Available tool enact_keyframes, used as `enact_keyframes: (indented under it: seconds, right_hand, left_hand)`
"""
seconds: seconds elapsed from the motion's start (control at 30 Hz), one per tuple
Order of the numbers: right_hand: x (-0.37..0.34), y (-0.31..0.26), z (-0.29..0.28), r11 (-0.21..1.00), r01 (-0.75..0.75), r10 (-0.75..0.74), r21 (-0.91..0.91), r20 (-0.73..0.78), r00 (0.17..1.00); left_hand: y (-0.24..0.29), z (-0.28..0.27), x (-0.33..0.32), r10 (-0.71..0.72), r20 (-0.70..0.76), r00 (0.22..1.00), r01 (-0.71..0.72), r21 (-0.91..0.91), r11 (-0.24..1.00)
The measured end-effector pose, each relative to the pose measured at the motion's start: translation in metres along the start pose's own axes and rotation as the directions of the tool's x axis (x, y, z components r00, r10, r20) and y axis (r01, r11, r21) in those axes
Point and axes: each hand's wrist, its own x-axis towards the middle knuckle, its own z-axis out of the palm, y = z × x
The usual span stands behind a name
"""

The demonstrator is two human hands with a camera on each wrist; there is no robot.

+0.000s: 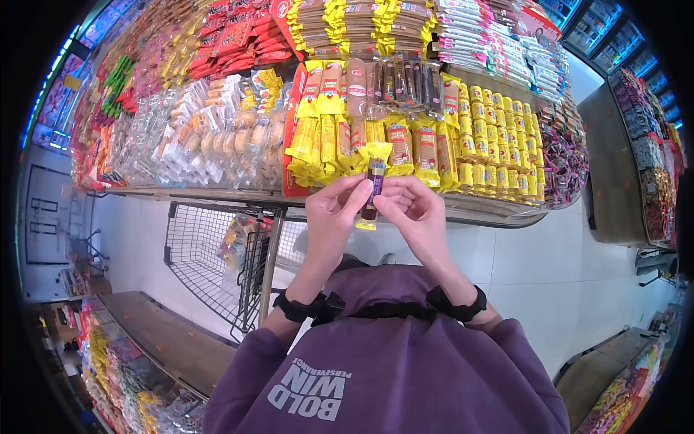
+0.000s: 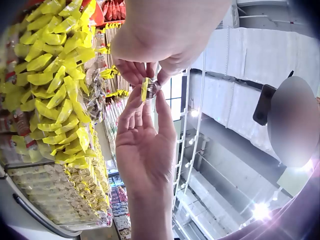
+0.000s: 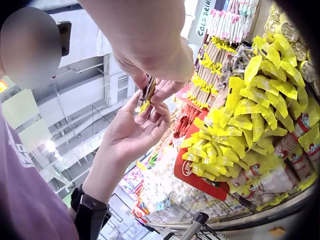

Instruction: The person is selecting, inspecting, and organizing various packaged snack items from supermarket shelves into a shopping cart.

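A slim snack stick (image 1: 374, 189) in a dark and purple wrapper with yellow ends is held upright between both hands, in front of the display edge. My left hand (image 1: 331, 217) pinches its left side, thumb along the wrapper. From the right, my right hand (image 1: 419, 215) grips it with thumb and fingers near the lower part. In the left wrist view, one yellow end of the snack stick (image 2: 145, 89) pokes out between the fingertips. The right wrist view shows the wrapped snack stick (image 3: 148, 94) with fingertips of both hands around it.
Yellow-wrapped snack packs (image 1: 399, 145) are heaped just behind the hands. Small yellow cylindrical packs (image 1: 499, 141) stand stacked to their right, clear-wrapped pastries (image 1: 228, 137) to the left. A shopping cart (image 1: 210, 253) stands below the display at left. Another display counter (image 1: 625, 159) is at far right.
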Motion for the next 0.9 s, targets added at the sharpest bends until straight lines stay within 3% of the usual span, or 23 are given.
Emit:
enact_keyframes:
  seconds: [0.07,0.27,0.47,0.57,0.67,0.87,0.9]
  right_hand:
    - [0.005,-0.007,-0.003,1.000,-0.018,0.018,-0.014,0.018,1.000]
    - [0.025,-0.013,0.004,0.999,0.000,0.001,-0.034,0.052,0.999]
    - [0.054,-0.011,0.030,0.997,0.026,-0.020,-0.070,0.084,0.996]
    - [0.071,-0.011,0.040,0.999,0.027,-0.023,-0.039,0.087,0.996]
    - [0.082,-0.006,0.051,0.996,0.071,-0.066,-0.056,0.087,0.994]
    - [0.107,0.006,0.080,0.995,0.077,-0.073,-0.060,0.063,0.995]
    - [0.110,0.009,0.086,0.988,0.131,-0.127,-0.080,0.050,0.991]
  left_hand:
    - [0.006,0.002,0.002,-0.025,-0.012,1.000,0.026,0.078,0.997]
    - [0.018,-0.013,0.010,0.124,0.075,0.989,-0.127,0.031,0.991]
    - [0.034,-0.034,0.034,0.117,0.034,0.993,-0.120,0.082,0.989]
    - [0.035,-0.043,0.047,0.236,0.023,0.972,-0.237,0.052,0.970]
    - [0.054,-0.051,0.059,0.121,0.054,0.991,-0.125,0.081,0.989]
    - [0.052,-0.075,0.078,0.171,-0.028,0.985,-0.169,0.055,0.984]
    - [0.051,-0.078,0.080,0.234,-0.039,0.971,-0.231,0.062,0.971]
